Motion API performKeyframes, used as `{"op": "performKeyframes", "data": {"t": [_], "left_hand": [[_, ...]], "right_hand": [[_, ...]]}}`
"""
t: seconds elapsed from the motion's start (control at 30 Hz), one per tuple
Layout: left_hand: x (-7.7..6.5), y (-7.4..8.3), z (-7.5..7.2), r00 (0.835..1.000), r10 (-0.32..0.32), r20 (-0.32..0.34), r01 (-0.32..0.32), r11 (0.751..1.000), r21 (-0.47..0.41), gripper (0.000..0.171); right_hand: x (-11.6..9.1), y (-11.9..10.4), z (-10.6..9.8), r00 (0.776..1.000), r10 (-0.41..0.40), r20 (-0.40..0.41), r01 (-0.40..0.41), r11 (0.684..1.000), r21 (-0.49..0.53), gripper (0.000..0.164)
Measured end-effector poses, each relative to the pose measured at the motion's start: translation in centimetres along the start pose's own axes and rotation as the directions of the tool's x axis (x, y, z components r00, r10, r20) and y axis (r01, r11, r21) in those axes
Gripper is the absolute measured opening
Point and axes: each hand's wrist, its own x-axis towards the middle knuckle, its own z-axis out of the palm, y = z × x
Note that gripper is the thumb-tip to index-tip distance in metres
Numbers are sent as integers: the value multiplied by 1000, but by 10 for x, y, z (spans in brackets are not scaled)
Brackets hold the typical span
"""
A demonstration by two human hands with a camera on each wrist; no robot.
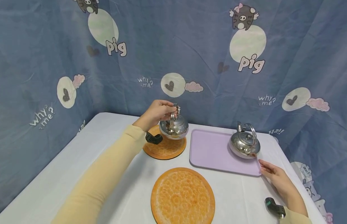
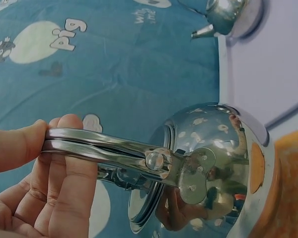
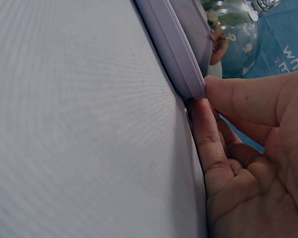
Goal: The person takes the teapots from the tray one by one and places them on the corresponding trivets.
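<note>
My left hand (image 1: 160, 111) grips the upright handle of a shiny steel kettle (image 1: 177, 128). In the left wrist view the thumb and fingers close around the handle's metal bands (image 2: 107, 146). The kettle overlaps the right part of the far round orange mat (image 1: 165, 152). Over at the right, my right hand (image 1: 279, 180) pinches the near right corner of a lilac tray (image 1: 209, 149). In the right wrist view the thumb lies on the tray's rim (image 3: 181, 59) and a finger sits below it. A second steel kettle (image 1: 243, 144) stands on the tray's right end.
Another round orange mat (image 1: 183, 196) lies at the front middle of the white-covered table (image 1: 237, 196). A blue printed curtain (image 1: 151, 46) hangs close behind the table and along its sides. The far mat is just left of the tray.
</note>
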Motion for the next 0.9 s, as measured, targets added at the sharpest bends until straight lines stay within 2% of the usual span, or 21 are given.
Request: {"op": "performKeyframes", "data": {"t": [0.43, 0.9], "left_hand": [[-2, -19, -18, 999, -34, -22, 33, 999, -11, 46], [-5, -35, -23, 997, -55, -45, 56, 998, 27, 45]], "right_hand": [[0, -4, -3, 1000, 22, 9, -22, 1000, -8, 59], [-2, -3, -4, 1000, 27, 13, -27, 1000, 2, 62]]}}
